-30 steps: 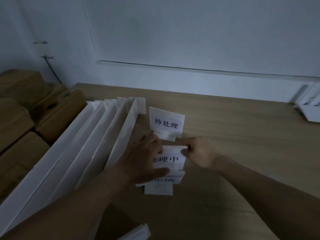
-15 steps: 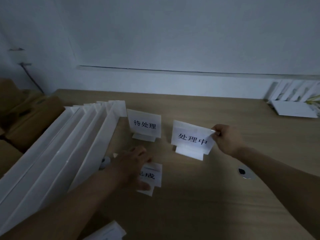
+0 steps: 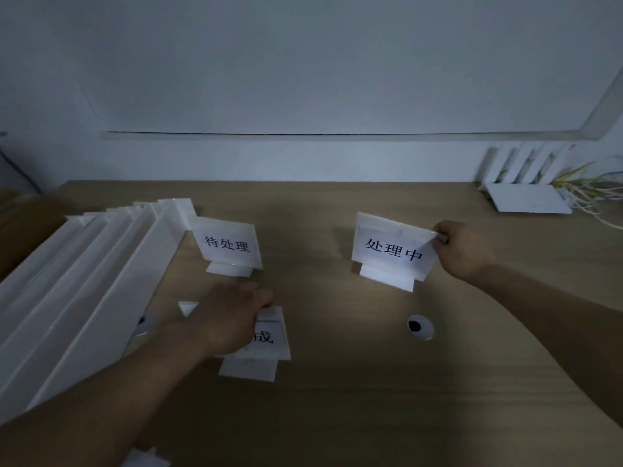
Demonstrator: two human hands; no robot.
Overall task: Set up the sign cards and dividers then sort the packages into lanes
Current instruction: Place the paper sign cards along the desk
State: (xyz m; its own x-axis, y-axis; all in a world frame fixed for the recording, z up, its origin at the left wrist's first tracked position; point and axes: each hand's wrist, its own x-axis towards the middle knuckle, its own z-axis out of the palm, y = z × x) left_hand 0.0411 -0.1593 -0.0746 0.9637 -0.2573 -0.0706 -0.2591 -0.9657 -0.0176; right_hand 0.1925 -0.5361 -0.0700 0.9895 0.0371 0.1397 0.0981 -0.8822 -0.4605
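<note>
Right hand: the right hand, right of centre in the frame, pinched the upper right corner of the 处理中 sign card between thumb and curled fingers
处理中 sign card: white, upright on its folded foot, slightly tilted, its foot on or just above the counter; contact could not be told
Left hand: the left hand, lower left of centre, lay palm down over the 成 sign card, fingers curled round its top edge
成 sign card: flat on the counter, its left part hidden under the hand, only the last character readable
待处理 sign card: the 待处理 sign card stood upright on its foot, free of both hands, above the left hand in the frame and just beside the far end of the dividers
Dividers: long white boards packed side by side, running from the lower left edge toward the centre
Counter: wood-coloured, with a round cable hole below the 处理中 sign card
Upper right of the frame: a white slatted rack against the wall, pale strands beside it
Left edge: brown boxes, dim and hard to read
</note>
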